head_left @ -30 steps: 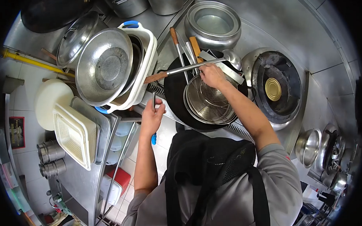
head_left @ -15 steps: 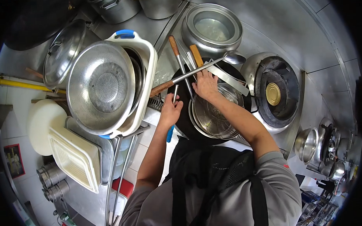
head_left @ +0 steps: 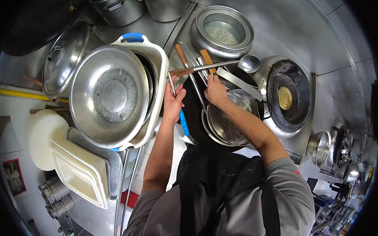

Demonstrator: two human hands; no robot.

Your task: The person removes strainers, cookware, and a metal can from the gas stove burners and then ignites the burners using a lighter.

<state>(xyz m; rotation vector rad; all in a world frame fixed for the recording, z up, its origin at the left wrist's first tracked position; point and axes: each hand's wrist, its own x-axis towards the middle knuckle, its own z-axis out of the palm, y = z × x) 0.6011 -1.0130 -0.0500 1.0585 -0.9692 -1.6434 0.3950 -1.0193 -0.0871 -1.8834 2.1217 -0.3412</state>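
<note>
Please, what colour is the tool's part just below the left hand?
The tool is bright blue there, as the head view shows.

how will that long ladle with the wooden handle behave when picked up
The ladle is probably stiff, as its shaft looks like straight metal. It may feel end-heavy, since the metal bowl sits at the end of that long shaft. It could slide or roll, lying across a yellowish wooden handle.
</note>
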